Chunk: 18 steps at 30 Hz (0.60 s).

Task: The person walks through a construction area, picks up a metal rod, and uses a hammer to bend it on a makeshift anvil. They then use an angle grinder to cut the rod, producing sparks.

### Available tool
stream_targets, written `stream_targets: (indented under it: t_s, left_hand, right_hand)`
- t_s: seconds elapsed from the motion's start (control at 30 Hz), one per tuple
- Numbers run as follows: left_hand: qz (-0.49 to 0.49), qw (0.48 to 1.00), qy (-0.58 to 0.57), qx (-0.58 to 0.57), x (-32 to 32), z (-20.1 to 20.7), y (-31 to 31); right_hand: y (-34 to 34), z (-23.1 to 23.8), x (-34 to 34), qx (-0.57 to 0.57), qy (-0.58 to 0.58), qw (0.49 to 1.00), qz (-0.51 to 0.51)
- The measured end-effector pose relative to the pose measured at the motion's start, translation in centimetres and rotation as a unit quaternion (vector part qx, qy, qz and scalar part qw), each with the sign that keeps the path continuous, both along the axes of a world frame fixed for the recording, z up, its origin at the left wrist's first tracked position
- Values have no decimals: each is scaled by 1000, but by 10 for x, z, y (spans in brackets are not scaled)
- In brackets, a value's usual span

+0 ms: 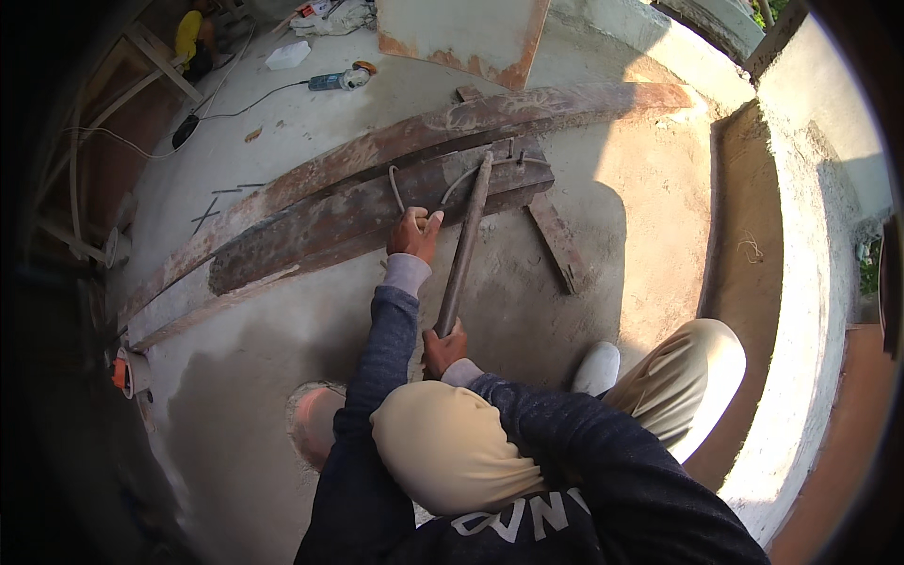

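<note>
Conc. flr (245,377), bar (465,235) fwd in tight R hand (443,348), L hand (412,237) curled rnd rod (396,188).

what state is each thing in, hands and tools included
left hand, closed on the thin rod
right hand, closed around the long bar
thin rod, bent
long bar, slanted, far end over the dark beam
dark beam, surface blotchy
angle grinder, lying down, cord attached; on or off can't be told

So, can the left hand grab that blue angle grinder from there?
Probably not: the angle grinder lies on the floor beyond the long curved board, which runs between it and the left hand.
</note>
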State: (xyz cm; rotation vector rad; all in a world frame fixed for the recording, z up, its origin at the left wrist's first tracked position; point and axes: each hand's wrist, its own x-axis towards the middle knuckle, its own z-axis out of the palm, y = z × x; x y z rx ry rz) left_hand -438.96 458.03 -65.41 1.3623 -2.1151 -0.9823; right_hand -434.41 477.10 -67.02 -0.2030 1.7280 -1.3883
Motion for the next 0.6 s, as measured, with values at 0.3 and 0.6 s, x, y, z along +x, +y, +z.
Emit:
stream_targets:
  t_s: [0.3,0.6]
  left_hand:
    - [-2,982,-29,-185,-68,-47,-41]
    - [102,992,-24,-74,-52,-30,-7]
  right_hand:
    - [34,-41,-27,-1,127,992,-2]
    - [60,-46,-56,46,132,988,68]
